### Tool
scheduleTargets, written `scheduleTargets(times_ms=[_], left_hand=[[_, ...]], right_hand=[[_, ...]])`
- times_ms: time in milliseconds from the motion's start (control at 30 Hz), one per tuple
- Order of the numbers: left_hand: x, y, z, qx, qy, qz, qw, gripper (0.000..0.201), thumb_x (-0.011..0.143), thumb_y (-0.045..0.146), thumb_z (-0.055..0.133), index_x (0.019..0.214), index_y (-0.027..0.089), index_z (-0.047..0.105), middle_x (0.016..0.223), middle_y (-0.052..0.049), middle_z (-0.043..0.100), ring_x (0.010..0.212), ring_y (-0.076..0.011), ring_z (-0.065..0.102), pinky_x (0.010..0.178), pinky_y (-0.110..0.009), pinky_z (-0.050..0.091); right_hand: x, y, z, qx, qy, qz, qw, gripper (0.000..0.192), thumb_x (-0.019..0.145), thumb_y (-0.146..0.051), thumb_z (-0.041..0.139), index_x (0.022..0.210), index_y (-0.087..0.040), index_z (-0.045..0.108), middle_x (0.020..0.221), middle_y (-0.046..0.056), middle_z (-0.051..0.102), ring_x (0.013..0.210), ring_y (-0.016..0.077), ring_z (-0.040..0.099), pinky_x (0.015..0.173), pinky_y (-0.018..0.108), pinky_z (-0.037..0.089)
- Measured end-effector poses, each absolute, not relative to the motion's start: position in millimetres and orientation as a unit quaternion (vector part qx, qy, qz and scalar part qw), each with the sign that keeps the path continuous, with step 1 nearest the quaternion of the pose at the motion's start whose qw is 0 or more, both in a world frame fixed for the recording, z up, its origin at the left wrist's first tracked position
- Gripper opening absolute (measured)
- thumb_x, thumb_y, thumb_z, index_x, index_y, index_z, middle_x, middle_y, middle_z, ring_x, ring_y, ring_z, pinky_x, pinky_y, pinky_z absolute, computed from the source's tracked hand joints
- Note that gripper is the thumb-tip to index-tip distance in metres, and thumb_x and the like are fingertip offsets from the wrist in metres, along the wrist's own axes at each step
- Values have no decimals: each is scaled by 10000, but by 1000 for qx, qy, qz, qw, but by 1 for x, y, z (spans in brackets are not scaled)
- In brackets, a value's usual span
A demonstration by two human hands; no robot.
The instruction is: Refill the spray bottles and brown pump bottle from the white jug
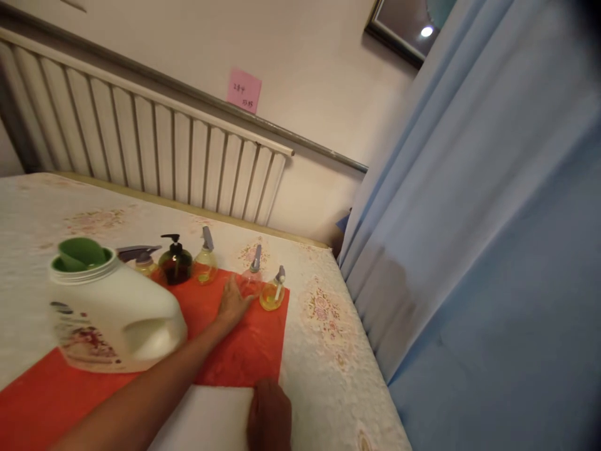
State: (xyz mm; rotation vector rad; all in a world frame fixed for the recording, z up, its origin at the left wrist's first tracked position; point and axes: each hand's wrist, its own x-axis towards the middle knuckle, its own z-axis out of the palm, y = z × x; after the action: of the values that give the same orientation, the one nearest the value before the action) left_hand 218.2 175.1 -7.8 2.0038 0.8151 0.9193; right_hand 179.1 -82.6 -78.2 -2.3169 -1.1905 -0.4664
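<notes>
My left hand (233,305) reaches over the red sheet (235,357) to a clear spray bottle (252,279) with a grey trigger head. Its thumb and fingers are apart, with the thumb at the bottle's lower front; I cannot tell whether it touches. Just right of that bottle stands a spray bottle with yellow liquid (272,295). Down by the sheet's near right corner, my right hand (271,414) is closed, and what it holds, if anything, is hidden. A large cream jug (113,313) with a green cap or cup (81,254) in its mouth stands left of my left forearm.
Behind the jug are a dark pump bottle (176,262), another spray bottle (205,260) and a partly hidden yellowish bottle (145,263). The floral-covered surface (323,313) ends at a radiator (164,153). A blue curtain (451,250) hangs along the right side.
</notes>
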Motion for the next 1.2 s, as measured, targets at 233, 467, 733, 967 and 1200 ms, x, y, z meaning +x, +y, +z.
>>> scheduleTargets(times_ms=[233, 467, 733, 967, 1200], left_hand=[[113, 115, -21, 842, 252, 300, 370, 181, 806, 169, 577, 969, 143, 649, 898, -61, 711, 809, -203, 681, 770, -337, 554], [-9, 77, -63, 867, 238, 323, 296, 221, 891, 314, 535, 1066, 230, 641, 1093, -75, 714, 1019, -238, 676, 922, -388, 553], [-47, 50, -105, 934, 175, 299, 89, 317, 902, 312, 573, 1207, 245, 626, 1280, -90, 672, 1184, -269, 628, 987, -411, 549], [-49, 40, -108, 942, 159, 296, -2, 381, 888, 259, 578, 1266, 211, 584, 1347, -117, 630, 1229, -292, 590, 993, -444, 533], [-47, 34, -95, 941, 169, 293, -11, 379, 852, 157, 550, 1229, 187, 586, 1286, -115, 643, 1190, -282, 579, 1010, -436, 484]], right_hand=[[180, -84, -74, -849, -442, -161, 241, 216, 818, -60, 436, 721, -236, 515, 677, 4, 618, 605, 182, 582, 569, 287, 316], [176, -87, -67, -853, -437, -148, 243, 220, 860, -92, 431, 725, -230, 536, 690, -5, 626, 609, 170, 572, 578, 281, 307], [174, -89, -64, -856, -433, -148, 240, 232, 887, -109, 418, 782, -216, 594, 737, 12, 654, 657, 172, 596, 613, 270, 328], [174, -89, -64, -860, -428, -140, 239, 250, 898, -128, 408, 797, -215, 619, 757, 21, 669, 680, 179, 613, 624, 272, 341], [174, -89, -66, -856, -426, -140, 257, 278, 934, -180, 385, 782, -220, 614, 741, 18, 671, 664, 182, 608, 618, 279, 343]])
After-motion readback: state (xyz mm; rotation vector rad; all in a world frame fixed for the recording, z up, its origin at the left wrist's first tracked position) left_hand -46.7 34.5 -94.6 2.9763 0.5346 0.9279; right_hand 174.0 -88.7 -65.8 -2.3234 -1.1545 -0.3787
